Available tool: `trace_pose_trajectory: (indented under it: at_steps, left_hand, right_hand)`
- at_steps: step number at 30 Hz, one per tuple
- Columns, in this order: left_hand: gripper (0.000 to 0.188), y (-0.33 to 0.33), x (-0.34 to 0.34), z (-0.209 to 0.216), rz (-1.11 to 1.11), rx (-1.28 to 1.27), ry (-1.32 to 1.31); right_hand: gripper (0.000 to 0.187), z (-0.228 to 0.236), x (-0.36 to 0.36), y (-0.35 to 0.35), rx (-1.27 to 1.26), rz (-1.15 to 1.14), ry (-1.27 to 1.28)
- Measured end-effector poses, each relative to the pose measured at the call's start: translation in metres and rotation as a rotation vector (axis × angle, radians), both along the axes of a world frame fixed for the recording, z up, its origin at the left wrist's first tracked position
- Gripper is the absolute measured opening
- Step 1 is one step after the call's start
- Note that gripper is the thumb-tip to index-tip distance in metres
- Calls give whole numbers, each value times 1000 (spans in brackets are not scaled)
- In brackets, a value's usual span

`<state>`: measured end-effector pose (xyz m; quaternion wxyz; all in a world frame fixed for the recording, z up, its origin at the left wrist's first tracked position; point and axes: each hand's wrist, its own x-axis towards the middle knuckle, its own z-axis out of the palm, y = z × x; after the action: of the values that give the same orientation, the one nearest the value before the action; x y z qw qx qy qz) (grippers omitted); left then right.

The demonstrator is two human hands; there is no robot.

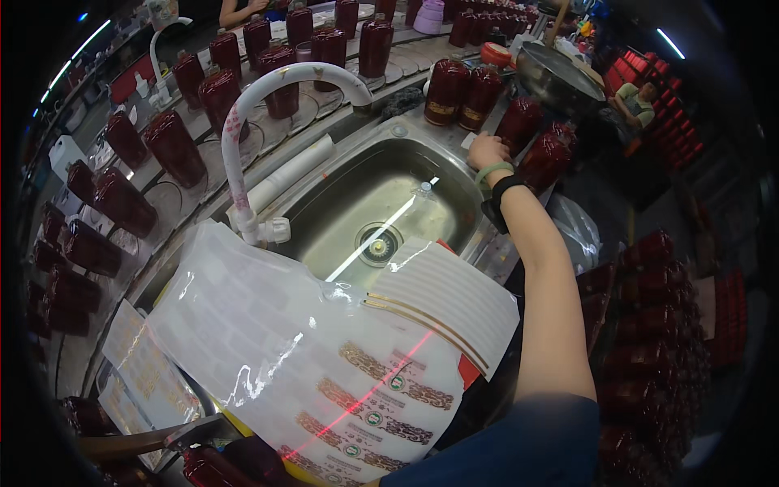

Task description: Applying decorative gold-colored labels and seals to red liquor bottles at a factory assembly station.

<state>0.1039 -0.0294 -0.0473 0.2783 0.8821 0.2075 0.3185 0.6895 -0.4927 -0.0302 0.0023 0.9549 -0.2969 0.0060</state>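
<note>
My right hand (pixel 489 152) reaches over the far right corner of a steel sink (pixel 389 154), with a green bangle and a black band at the wrist. Its fingers are curled, and a small pale piece (pixel 468 140) shows at their tips; what they grip is not clear. Just beyond stand two dark red bottles with gold print, one being a red bottle (pixel 446 92). Right beside the hand is another red bottle (pixel 519 126). A large decal sheet (pixel 235 308) with gold patterns lies over the sink's near side, a striped sheet (pixel 446 296) beside it. My left hand is out of view.
A white curved faucet (pixel 235 154) arches over the sink's left side. Red bottles line a conveyor (pixel 260 150) at the left and back. A metal wok (pixel 560 77) sits back right. Bottom left, a wooden handle (pixel 122 444) lies near another bottle. A person (pixel 635 104) is farther right.
</note>
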Motion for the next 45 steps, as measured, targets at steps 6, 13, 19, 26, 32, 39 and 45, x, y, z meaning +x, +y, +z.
trace_pose_trajectory:
  at_steps: [6,13,19,26,32,39,45]
  left_hand:
    - [104,0,3,1,7,9,13]
    - [107,-1,5,1,10,20,27]
    - [110,-1,0,4,-7,26,7]
    - [114,1,-76,29,-16,-165,-27]
    - [137,35,-118,56,-177,-371,-11]
    - [91,70,-43,92,8,-969,27]
    - [50,80,-30,101,-243,-1337,126]
  right_hand:
    - [63,-27,39,-41,-66,-24,-34]
    - [44,-48,53,-63,-67,-45,-208]
    - [45,-29,29,-44,-122,104,-168]
    - [20,66,-69,28,-312,743,-67]
    - [20,148,-195,139,38,1008,-143]
    - [21,198,-338,262,356,1647,-223]
    - [25,188,-423,334,824,1899,-74]
